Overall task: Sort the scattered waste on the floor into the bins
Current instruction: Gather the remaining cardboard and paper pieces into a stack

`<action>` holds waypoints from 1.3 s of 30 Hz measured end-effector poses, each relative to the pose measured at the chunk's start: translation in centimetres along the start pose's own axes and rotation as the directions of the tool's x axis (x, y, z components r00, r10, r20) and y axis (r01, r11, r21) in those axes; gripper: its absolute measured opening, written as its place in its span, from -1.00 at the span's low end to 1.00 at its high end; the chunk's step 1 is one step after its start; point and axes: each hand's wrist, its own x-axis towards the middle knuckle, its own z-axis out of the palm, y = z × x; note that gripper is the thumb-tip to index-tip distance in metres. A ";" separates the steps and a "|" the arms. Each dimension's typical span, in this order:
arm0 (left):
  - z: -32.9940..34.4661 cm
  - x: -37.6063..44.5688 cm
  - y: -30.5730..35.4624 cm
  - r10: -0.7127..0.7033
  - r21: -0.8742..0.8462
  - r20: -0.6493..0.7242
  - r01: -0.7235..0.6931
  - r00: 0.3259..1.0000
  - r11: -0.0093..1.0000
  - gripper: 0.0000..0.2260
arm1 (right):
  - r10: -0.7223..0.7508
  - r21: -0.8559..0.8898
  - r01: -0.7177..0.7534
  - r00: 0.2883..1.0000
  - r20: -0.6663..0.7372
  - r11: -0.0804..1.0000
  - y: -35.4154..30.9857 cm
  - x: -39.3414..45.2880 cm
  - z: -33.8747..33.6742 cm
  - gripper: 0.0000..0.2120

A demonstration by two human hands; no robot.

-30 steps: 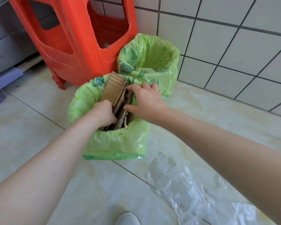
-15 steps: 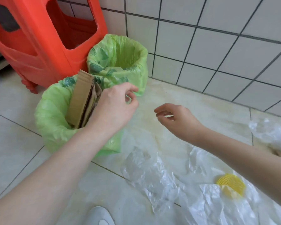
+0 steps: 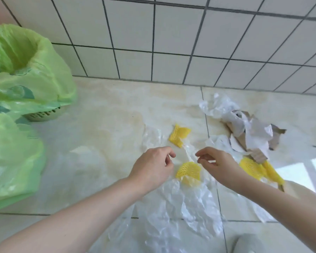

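Waste lies scattered on the tiled floor. My left hand (image 3: 153, 167) and my right hand (image 3: 217, 165) hover side by side above it, fingers loosely curled and apart, holding nothing. Between and just below them rests a yellow foam net (image 3: 189, 173) on a clear plastic sheet (image 3: 182, 207). A second yellow net (image 3: 179, 136) lies farther out, a third (image 3: 257, 168) to the right. Torn cardboard and white plastic (image 3: 250, 132) form a pile at the right. Two bins lined with green bags stand at the left: the far one (image 3: 26, 66) and the near one (image 3: 11, 157).
A white tiled wall (image 3: 171, 42) runs along the back of the floor. A bright patch of light (image 3: 308, 172) falls at the right edge. The toe of a pale shoe (image 3: 248, 243) shows at the bottom right.
Both hands have left the cardboard in the near bin and swung right over the scattered plastic and yellow nets. The view turned right; the red stool is out of sight.
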 end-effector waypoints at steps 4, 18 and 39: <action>3.9 3.5 2.0 0.062 0.059 0.116 -0.070 0.991 0.996 -0.79 | 0.110 -0.007 -0.111 0.989 -0.097 0.994 5.8 -1.7 -2.3 -0.79; 14.6 14.1 12.7 0.389 0.201 0.372 -0.483 0.842 0.852 -0.79 | 0.392 -0.323 -0.487 0.864 -0.316 0.812 22.1 -5.0 -11.4 -0.67; 21.7 18.9 16.5 0.367 0.582 0.552 -0.661 0.749 0.474 -0.57 | 0.586 0.305 -0.524 0.793 -0.168 0.795 24.4 -3.1 -15.5 -0.74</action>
